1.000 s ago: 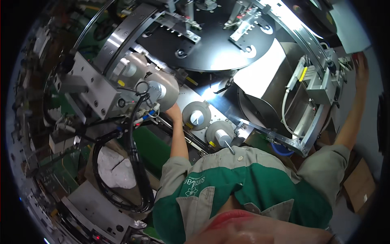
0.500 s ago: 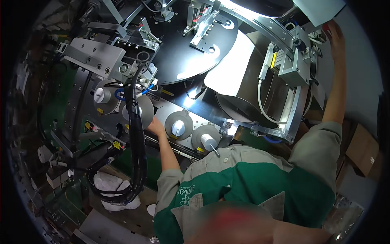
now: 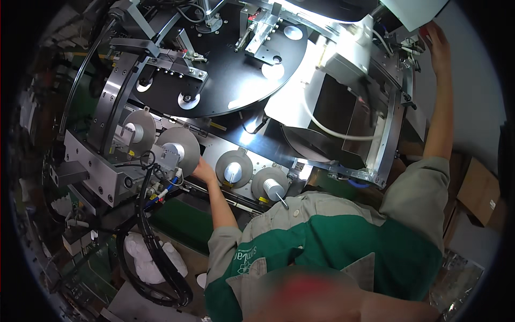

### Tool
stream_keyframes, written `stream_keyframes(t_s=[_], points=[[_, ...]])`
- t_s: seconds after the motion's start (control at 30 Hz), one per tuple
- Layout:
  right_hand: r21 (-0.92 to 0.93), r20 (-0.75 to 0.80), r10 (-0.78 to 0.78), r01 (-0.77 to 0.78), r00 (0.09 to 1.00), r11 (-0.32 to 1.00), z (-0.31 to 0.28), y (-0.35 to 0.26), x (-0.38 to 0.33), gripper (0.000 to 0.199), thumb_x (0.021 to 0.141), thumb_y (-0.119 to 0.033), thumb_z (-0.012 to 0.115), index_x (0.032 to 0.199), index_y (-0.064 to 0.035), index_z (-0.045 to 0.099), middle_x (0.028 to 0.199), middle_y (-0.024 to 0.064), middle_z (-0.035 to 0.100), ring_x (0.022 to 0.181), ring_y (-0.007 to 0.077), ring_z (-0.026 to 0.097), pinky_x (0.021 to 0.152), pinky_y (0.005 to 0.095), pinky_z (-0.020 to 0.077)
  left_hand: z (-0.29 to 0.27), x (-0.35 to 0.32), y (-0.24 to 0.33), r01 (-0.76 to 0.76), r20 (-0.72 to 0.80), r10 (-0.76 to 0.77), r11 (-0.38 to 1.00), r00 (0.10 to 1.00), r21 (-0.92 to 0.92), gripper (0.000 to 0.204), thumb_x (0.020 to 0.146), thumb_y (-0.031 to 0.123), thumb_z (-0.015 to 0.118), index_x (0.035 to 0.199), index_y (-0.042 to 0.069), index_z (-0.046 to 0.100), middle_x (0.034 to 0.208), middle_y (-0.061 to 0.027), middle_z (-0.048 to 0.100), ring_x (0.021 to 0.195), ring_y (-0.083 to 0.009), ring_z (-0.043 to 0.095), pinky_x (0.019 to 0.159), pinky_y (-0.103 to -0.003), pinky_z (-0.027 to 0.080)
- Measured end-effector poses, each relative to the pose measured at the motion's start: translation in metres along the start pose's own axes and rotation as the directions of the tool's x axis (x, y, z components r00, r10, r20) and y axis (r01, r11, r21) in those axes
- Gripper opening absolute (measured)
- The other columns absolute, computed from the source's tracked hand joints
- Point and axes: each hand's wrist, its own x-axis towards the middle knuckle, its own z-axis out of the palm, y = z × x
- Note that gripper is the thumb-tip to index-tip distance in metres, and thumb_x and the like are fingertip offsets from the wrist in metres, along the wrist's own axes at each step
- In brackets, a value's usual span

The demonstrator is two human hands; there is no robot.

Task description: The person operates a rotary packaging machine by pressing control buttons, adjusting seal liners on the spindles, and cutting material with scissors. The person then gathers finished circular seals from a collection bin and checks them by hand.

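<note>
My left hand (image 3: 203,171) is low beside the edge of a thin grey disc (image 3: 185,147) on a white-cored spindle. Its fingers are mostly hidden behind the disc and the machine's edge, so their grip does not show. At the far right, my right hand (image 3: 439,47) reaches up with its fingers stretched along a small red part (image 3: 424,33), under the corner of a light grey box (image 3: 413,13). A grey metal arm head (image 3: 99,172) with hoses hangs over the spindles at the left. A white box-shaped carriage (image 3: 346,61) at the right is blurred by motion.
A large black turntable (image 3: 230,70) fills the back. Two more disc-and-spool stacks (image 3: 234,169) stand between my left arm and my body. Black cable bundles (image 3: 153,241) loop down at the left, above white bagged material (image 3: 147,260). Cardboard boxes (image 3: 475,190) lie at the right.
The left arm head with its hoses has swung toward the lower left, off the turntable's edge. The white carriage has moved left over the pale sheet. My hands have barely moved.
</note>
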Motion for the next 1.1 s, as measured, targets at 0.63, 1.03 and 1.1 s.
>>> stream_keyframes(t_s=[0.63,1.03,1.1], points=[[-0.037,0.057,-0.069,0.071,0.996,0.997,-0.027,0.039,0.028,0.046,0.091,-0.031,0.05,0.124,0.0008,0.048,0.124,0.0102,0.049,0.112,0.0189,0.049,0.097,0.0323,0.0387,0.002,-0.003,-0.013,-0.012,-0.016,0.013,0.999,1.0,0.032,0.024,0.077,0.006,0.063,0.097,-0.007,0.059,0.1,-0.0205,0.062,0.092,-0.0329,0.058,0.084,-0.042,0.042],[-0.037,-0.004,-0.018,0.018,1.0,0.999,-0.02,0.027,0.02,0.045,0.091,-0.031,0.051,0.124,0.0,0.048,0.124,0.009,0.05,0.112,0.017,0.049,0.097,0.0323,0.0386,0.002,-0.004,-0.001,0.033,-0.041,-0.036,0.998,0.999,-0.054,0.023,0.076,0.008,0.06,0.092,-0.009,0.058,0.093,-0.021,0.062,0.085,-0.0341,0.058,0.081,-0.043,0.042],[-0.019,-0.027,0.0,0.0,1.0,1.0,-0.011,0.018,0.013,0.045,0.091,-0.03,0.051,0.124,0.0003,0.048,0.124,0.0092,0.05,0.112,0.0175,0.049,0.098,0.0326,0.0384,0.001,-0.003,-0.011,0.013,-0.037,-0.016,0.998,0.999,-0.066,0.023,0.077,0.008,0.058,0.092,-0.01,0.058,0.092,-0.0212,0.062,0.085,-0.034,0.057,0.081,-0.042,0.042]])
